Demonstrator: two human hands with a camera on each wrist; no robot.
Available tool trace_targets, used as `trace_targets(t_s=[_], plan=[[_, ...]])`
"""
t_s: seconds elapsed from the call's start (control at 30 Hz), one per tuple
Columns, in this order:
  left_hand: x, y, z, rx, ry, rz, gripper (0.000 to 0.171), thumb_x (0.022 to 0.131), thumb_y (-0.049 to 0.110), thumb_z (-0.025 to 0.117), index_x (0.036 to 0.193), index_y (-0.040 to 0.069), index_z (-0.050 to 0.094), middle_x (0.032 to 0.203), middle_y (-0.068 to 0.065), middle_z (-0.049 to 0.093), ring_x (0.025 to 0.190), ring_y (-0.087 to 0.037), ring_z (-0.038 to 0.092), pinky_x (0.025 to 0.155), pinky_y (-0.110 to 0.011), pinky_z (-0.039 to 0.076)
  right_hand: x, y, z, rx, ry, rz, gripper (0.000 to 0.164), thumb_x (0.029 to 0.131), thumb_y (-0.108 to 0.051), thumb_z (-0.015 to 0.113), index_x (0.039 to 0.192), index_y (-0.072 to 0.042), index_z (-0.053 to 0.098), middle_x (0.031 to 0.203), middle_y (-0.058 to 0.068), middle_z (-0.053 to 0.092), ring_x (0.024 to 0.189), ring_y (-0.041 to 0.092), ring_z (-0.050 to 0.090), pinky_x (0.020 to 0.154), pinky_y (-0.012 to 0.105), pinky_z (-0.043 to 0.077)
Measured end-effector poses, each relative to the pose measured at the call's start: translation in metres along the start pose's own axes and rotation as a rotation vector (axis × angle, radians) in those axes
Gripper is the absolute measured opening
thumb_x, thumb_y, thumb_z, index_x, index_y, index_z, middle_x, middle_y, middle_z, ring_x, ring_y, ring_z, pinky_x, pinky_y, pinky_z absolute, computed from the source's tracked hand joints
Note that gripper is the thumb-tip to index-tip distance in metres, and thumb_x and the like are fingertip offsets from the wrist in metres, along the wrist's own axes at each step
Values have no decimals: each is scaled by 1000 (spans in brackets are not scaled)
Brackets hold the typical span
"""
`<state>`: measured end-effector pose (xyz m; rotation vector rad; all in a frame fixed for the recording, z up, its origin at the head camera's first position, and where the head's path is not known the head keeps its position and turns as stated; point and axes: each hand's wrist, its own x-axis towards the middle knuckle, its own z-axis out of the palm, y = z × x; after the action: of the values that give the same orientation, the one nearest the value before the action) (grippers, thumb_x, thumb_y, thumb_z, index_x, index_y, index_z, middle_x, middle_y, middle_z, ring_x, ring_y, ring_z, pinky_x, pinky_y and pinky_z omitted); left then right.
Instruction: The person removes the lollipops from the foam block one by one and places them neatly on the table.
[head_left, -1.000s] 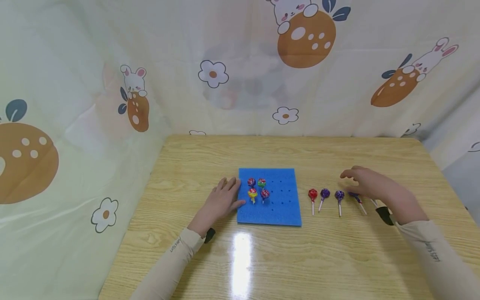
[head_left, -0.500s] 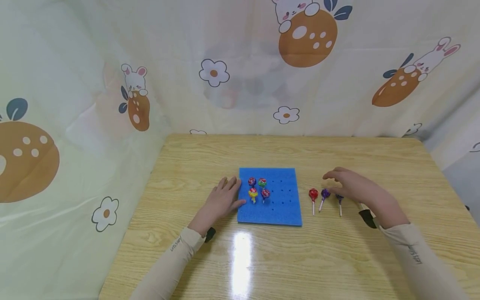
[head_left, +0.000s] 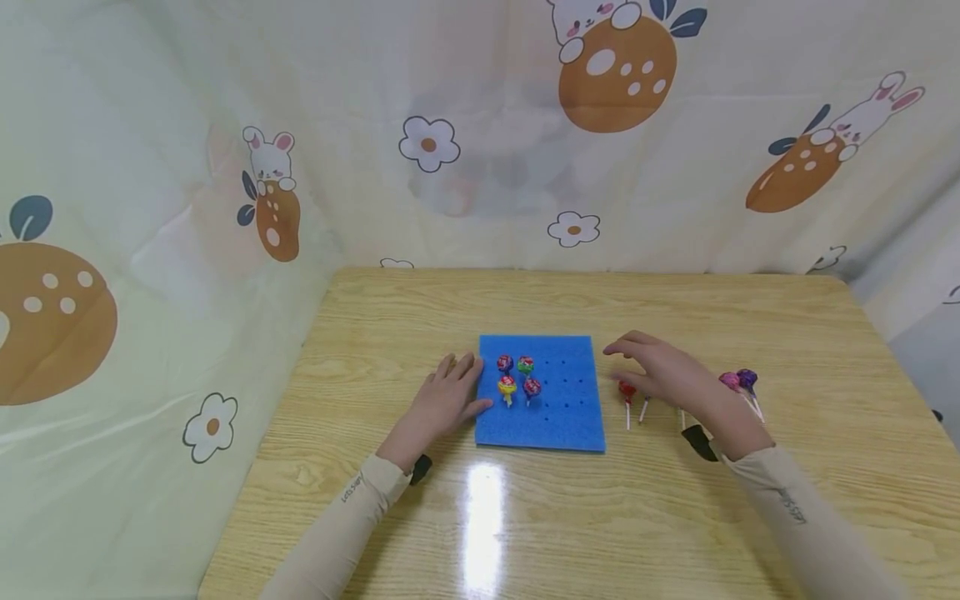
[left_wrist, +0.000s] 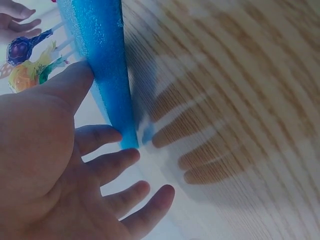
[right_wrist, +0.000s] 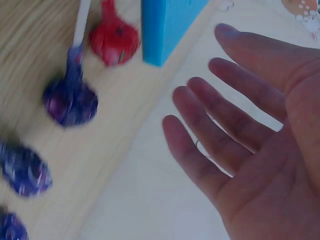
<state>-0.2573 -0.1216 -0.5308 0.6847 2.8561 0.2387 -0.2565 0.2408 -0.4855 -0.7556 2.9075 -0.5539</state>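
Observation:
My left hand (head_left: 442,400) rests at the left edge of a blue foam block (head_left: 540,432), fingers spread, its thumb on the block. Upright in small holes there stand several wrapped lollipops, among them a yellow one (head_left: 507,386) and a green one (head_left: 526,365). With nothing in it, my right hand (head_left: 667,371) hovers just right of the block, fingers loosely bent. Beneath it lie a red lollipop (head_left: 627,390) and some purple ones, partly hidden in the head view. The right wrist view shows a purple lollipop (right_wrist: 70,102) beside the red one.
Right of my right forearm lie a pink lollipop (head_left: 730,381) and a purple lollipop (head_left: 747,378) on the wooden table (head_left: 405,308). More holes dot the block's right half. A patterned curtain (head_left: 480,192) hangs behind and to the left.
My right hand has moved left along the row of lollipops, from its right end to the red one, uncovering the pink and purple ones. My left hand stays put.

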Motion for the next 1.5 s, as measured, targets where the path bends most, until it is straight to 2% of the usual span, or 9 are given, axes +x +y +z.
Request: trace_targets(t_s=[0.3,0.5,0.73,0.93,1.2,1.5], plan=[[-1,2,-1,-25,-21,-11,74,102,54,48,160,13,27,167,-12,25,153,-42,20,117,-60,34,14,-16,16,-5,52,-48,40,96,-20,69,133,-5,62,129,14,62,118,32,63,96,51,55],[0,0,0,-7,-11,-11,75,102,55,48,160,13,27,167,-12,25,153,-41,21,116,-60,35,22,-28,21,-12,84,-77,42,95,-20,72,133,-6,63,126,14,63,114,31,65,93,50,57],[1,-2,3,-2,-8,-3,75,102,55,47,160,13,27,166,-12,26,153,-41,21,116,-59,36,31,-43,28,-3,94,-97,44,96,-24,70,136,-10,61,131,12,61,119,31,62,96,50,56],[2,-1,2,-2,-17,-10,75,101,56,47,160,14,26,167,-11,25,153,-41,21,117,-59,35,42,-52,35,-2,134,-168,39,95,-21,71,132,-10,63,130,11,62,120,30,63,98,49,55],[1,0,0,-7,-13,-13,75,101,55,48,160,14,27,167,-11,25,153,-41,22,116,-59,35,54,-59,48,-34,211,-297,40,94,-18,72,132,-11,62,130,10,61,119,29,63,97,46,56],[2,-1,1,-7,-14,-11,75,102,55,48,160,14,27,166,-11,26,153,-41,22,116,-59,36,62,-64,56,-67,217,-321,47,93,-16,73,138,-11,59,134,11,60,123,30,62,101,47,54]])
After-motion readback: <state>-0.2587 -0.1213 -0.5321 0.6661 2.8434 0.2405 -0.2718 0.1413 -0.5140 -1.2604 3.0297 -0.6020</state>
